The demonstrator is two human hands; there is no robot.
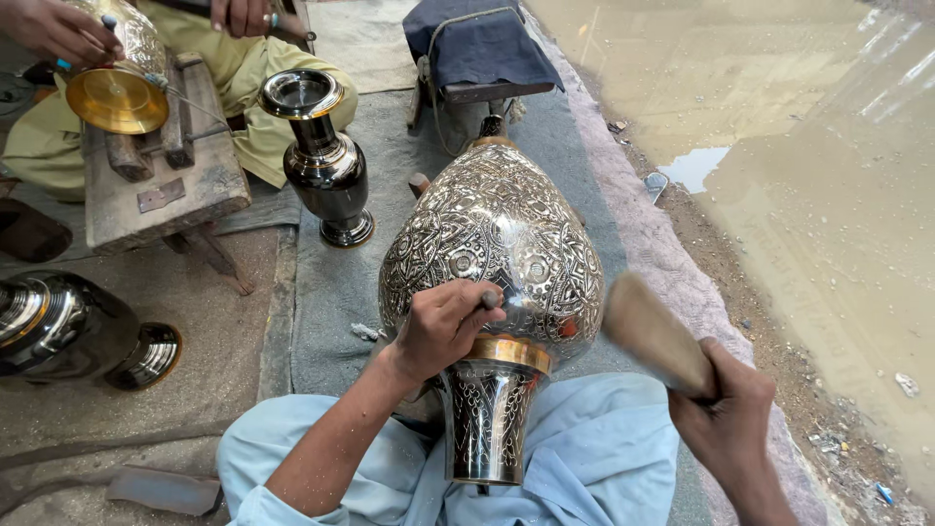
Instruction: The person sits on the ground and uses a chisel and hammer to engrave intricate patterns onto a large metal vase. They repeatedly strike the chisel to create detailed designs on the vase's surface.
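Your left hand (443,326) is closed tight round a small chisel (490,299), its tip pressed on the engraved vase (497,253) just above the plain gold band (509,353) at the neck. Your right hand (729,409) is fisted round a wooden mallet (651,333), raised right of the vase, not touching it, blurred. The vase lies tilted across your lap, neck toward you, base pointing away.

Progress, as a judgement: the body looks almost fully covered in cut pattern, and the neck too; the gold band is bare. I can't see the far side.

Beyond the vase to the left stands a dark plain vase (323,161), uncut. Further left another person's hands (58,29) hold a brass piece (119,83) on a wooden block (161,166).
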